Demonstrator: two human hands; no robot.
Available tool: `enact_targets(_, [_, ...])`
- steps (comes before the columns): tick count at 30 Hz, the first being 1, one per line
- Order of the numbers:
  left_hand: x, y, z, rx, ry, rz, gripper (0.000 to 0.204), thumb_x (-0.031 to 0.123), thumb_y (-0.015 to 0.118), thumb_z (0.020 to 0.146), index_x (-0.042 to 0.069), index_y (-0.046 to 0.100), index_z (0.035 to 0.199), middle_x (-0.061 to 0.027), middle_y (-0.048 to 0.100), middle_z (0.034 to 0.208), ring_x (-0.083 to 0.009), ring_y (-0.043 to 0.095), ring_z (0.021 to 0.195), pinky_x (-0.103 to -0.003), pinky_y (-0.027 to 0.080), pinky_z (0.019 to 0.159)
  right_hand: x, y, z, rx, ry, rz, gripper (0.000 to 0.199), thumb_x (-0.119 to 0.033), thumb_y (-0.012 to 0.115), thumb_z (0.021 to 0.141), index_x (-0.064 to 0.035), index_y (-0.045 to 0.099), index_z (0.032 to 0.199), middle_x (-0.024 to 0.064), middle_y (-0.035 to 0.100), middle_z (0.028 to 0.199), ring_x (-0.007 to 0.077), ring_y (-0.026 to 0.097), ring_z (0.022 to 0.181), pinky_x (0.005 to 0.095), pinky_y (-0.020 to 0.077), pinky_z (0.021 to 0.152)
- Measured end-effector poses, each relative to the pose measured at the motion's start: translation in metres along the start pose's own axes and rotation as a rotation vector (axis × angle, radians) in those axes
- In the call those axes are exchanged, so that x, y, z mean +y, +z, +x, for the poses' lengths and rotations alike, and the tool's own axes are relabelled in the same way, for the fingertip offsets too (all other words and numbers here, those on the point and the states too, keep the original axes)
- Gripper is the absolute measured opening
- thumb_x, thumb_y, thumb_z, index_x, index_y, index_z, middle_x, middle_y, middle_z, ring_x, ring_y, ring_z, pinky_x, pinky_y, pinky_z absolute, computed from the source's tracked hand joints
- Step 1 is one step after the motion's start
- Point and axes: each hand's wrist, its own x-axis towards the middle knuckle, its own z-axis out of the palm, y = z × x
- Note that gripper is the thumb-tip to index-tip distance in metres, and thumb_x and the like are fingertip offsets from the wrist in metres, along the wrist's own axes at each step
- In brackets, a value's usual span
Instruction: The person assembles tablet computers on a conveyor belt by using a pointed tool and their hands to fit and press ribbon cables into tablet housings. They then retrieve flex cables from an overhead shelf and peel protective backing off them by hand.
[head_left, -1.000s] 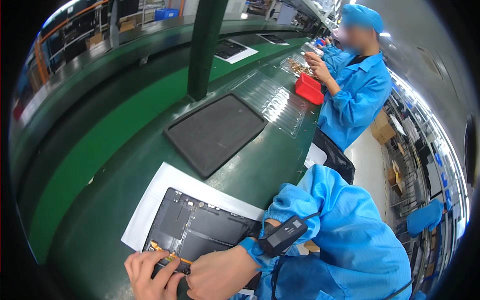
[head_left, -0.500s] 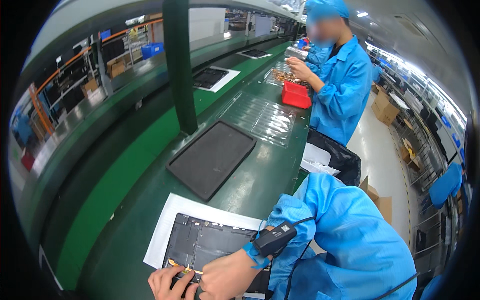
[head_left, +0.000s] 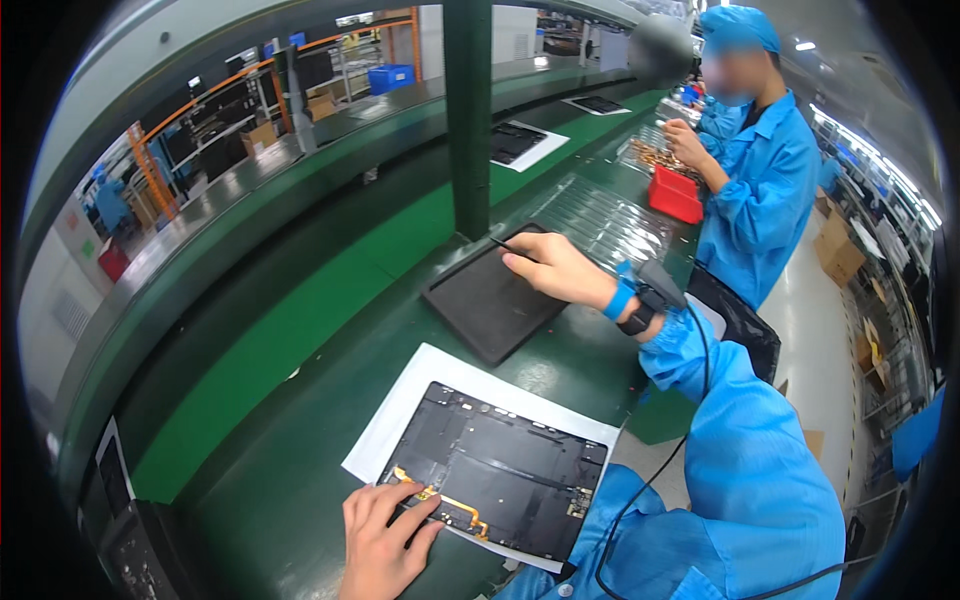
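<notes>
The left hand point(head_left: 385, 535) is laid flat, fingers open and gripping nothing, on the lower left corner of the open black tablet point(head_left: 497, 478), which lies on a white sheet point(head_left: 420, 385) on the green bench point(head_left: 300, 480). A thin dark tool point(head_left: 508, 246) is pinched in the closed right hand point(head_left: 555, 270), held above the dark tray point(head_left: 490, 300) further back. A person in blue point(head_left: 755, 190) is seen beside a red bin point(head_left: 676, 194).

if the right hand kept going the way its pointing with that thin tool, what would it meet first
The right hand points its thin dark tool up and left, over the dark tray. Straight on, it would probably meet the green post first, though depth is hard to judge in this view.
</notes>
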Motion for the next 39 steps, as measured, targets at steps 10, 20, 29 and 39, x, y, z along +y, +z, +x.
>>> enact_targets(10, [-0.012, 0.005, 0.0, -0.023, -0.055, -0.011, 0.034, 0.013, 0.083, 0.074, 0.011, 0.076, 0.107, -0.0043, 0.066, 0.117, -0.0279, 0.059, 0.108, -0.047, 0.041, 0.1, -0.137, -0.012, -0.109, -0.3, 0.619, 0.829, 0.051, -0.03, 0.047, 0.108, 0.0108, 0.07, 0.09, 0.019, 0.071, 0.08, 0.0203, 0.069, 0.063, 0.0283, 0.053, 0.053])
enact_targets(20, [-0.018, 0.007, -0.004, -0.034, -0.038, -0.082, 0.031, 0.016, 0.081, 0.08, 0.014, 0.075, 0.11, -0.0024, 0.065, 0.124, -0.0247, 0.058, 0.114, -0.047, 0.041, 0.103, -0.155, 0.05, -0.172, -0.177, 0.674, 0.989, 0.024, 0.009, 0.065, 0.093, 0.0034, 0.052, 0.113, 0.0246, 0.073, 0.099, 0.0229, 0.075, 0.083, 0.0322, 0.0633, 0.075])
enact_targets(29, [-0.018, 0.008, -0.01, -0.015, -0.102, -0.096, 0.03, 0.017, 0.081, 0.08, 0.014, 0.075, 0.109, -0.0005, 0.065, 0.121, -0.0238, 0.058, 0.115, -0.049, 0.041, 0.105, -0.16, 0.062, -0.163, -0.266, 0.705, 0.82, 0.027, 0.008, 0.07, 0.091, 0.0034, 0.053, 0.111, 0.0263, 0.073, 0.095, 0.0228, 0.075, 0.083, 0.0297, 0.0634, 0.072])
enact_targets(39, [-0.021, 0.011, -0.008, -0.015, -0.127, -0.107, 0.031, 0.017, 0.083, 0.077, 0.014, 0.075, 0.107, 0.0006, 0.065, 0.12, -0.0238, 0.058, 0.113, -0.049, 0.043, 0.103, -0.172, 0.07, -0.166, -0.215, 0.7, 0.738, 0.021, 0.011, 0.069, 0.089, 0.0022, 0.053, 0.099, 0.0247, 0.073, 0.09, 0.0228, 0.076, 0.079, 0.0306, 0.0646, 0.069])
